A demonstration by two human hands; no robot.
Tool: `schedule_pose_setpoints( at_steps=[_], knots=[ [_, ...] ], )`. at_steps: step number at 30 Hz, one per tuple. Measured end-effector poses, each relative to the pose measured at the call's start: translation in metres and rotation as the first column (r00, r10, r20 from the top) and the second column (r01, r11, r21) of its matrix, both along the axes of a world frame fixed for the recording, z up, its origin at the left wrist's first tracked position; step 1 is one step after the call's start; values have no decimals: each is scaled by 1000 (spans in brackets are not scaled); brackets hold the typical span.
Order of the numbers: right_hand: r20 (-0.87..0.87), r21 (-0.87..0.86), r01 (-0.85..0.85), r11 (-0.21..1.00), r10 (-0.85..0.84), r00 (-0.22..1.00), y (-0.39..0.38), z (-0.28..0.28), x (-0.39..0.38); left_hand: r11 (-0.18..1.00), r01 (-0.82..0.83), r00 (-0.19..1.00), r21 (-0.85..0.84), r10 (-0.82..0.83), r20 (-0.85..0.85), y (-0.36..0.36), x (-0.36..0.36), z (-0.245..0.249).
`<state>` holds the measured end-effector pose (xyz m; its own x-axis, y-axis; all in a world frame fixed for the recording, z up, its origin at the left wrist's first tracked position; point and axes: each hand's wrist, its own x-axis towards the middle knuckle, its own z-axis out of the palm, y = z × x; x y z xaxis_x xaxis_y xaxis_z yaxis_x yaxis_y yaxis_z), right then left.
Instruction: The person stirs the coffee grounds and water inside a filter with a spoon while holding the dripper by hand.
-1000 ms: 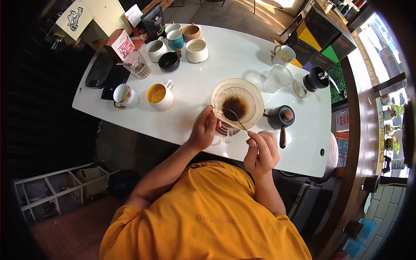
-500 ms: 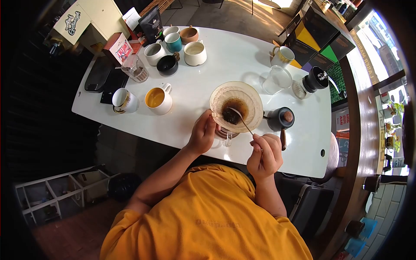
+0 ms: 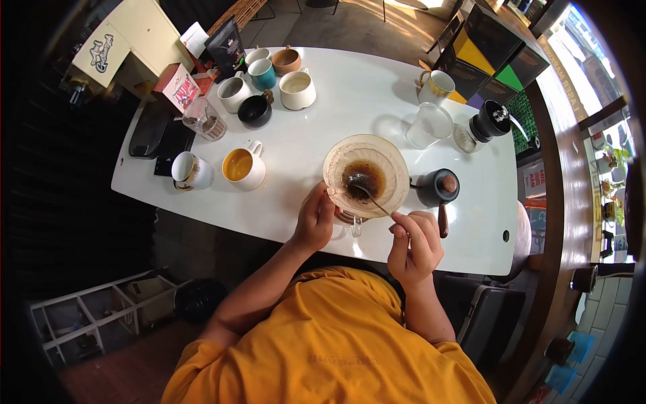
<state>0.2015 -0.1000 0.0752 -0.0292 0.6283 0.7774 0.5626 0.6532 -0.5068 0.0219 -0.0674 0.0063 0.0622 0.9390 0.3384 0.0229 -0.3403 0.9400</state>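
Observation:
In front of me a coffee dripper lined with a paper filter [image 3: 391,158] sits on a glass server [image 3: 356,227], mostly hidden below it. Wet coffee grounds [image 3: 367,174] and brown liquid fill the filter's bottom. My left hand [image 3: 315,221] is closed at the dripper's near left edge; its exact grip is partly hidden. Between the thumb and fingers of my right hand [image 3: 417,248] is the thin handle of a metal spoon [image 3: 381,207]. Its tip is dipped into the coffee. Right of the dripper stands a black kettle [image 3: 431,190] with a wooden handle.
Left on the white table [image 3: 289,148] are a white mug with orange inside [image 3: 245,167], a patterned cup [image 3: 192,172] and a glass [image 3: 204,120]. Several cups stand behind, near a black pouch [image 3: 226,48]. Far right are a clear cup [image 3: 429,126] and a hand grinder [image 3: 491,121].
The spoon's tip has moved lower in the filter, its bowl now mostly sunk in the coffee. More liquid shows around the grounds. My left hand stays at the dripper's edge.

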Motion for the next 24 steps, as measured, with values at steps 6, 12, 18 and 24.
schedule_pose_setpoints(
  at_steps=[6,12,18,24],
  knots=[
    [3,4,25,1000,-25,1000,3,8,4,1000,-14,1000,-3,14,-15,-1,-1,-1],
    [-28,-10,72,997,-72,997,12,8,13,1000,7,999,21,-6,-36,-1,-6,-14],
    [-39,-90,71,993,-75,996,19,8,14,997,-49,998,61,51,-27,2,0,-9],
    [-23,-142,60,988,-64,998,25,15,10,999,-38,999,33,39,-34,1,-1,-13]
  ],
)
